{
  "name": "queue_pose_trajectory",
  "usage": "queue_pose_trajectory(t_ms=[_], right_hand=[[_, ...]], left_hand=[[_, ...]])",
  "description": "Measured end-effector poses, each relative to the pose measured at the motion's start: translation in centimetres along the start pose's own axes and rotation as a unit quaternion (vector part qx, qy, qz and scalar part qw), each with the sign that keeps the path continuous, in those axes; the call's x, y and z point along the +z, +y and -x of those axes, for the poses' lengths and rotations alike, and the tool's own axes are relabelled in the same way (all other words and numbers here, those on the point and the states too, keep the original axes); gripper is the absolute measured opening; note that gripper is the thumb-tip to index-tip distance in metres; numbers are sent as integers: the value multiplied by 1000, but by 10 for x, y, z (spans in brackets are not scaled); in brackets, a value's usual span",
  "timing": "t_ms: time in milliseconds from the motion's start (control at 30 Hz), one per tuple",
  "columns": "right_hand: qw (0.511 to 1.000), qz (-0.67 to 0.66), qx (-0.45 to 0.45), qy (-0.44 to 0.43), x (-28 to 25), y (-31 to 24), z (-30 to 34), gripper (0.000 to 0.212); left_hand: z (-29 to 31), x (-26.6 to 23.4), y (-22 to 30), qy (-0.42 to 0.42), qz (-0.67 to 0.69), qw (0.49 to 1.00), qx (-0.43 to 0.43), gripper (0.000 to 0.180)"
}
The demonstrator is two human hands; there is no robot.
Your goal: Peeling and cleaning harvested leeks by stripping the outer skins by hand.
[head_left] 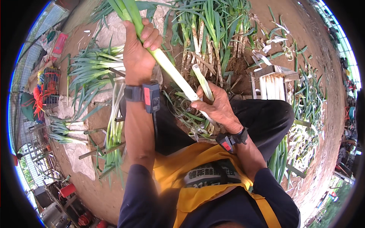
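Observation:
A long green onion [172, 72] with a smooth white stalk runs slantwise across my lap, its green leaves passing out at the top. My left hand [141, 49] is wrapped round it where the white turns green. Lower down, the fingers of my right hand [216, 108] close on the white part. A pale outer layer [202, 81] sticks up from between the right thumb and fingers, apart from the stalk above the grip. The root end of the onion lies past the right hand, over scraps [190, 123] between my legs.
Untrimmed green onions [199, 36] with soil and roots lie ahead. Cleaned ones [97, 62] are stacked at left, beside a wooden rack [91, 153]. At right, white stalks [272, 87] sit in a wooden frame [274, 70], with peelings [304, 140] heaped beyond.

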State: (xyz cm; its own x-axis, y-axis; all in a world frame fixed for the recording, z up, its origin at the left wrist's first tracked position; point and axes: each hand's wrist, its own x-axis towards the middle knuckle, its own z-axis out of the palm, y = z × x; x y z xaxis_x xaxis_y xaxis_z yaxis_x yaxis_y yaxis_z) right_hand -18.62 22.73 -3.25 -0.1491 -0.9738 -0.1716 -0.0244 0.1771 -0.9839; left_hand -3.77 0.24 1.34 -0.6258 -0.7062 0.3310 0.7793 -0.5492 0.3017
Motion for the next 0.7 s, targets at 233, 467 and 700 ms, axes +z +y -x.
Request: queue_pose_trajectory(t_ms=[233, 467, 700], right_hand=[[980, 117, -150, 57, 2, 6, 3, 17], [987, -158, -3, -41, -46, -9, 27, 12], [929, 322, -181, -28, -120, -61, 58, 10]], left_hand=[[-1, 3, -2, 63, -82, 995, 14, 48], [0, 0, 12, 38, -31, 998, 41, 41], [4, -17, 31, 63, 73, 993, 70, 45]])
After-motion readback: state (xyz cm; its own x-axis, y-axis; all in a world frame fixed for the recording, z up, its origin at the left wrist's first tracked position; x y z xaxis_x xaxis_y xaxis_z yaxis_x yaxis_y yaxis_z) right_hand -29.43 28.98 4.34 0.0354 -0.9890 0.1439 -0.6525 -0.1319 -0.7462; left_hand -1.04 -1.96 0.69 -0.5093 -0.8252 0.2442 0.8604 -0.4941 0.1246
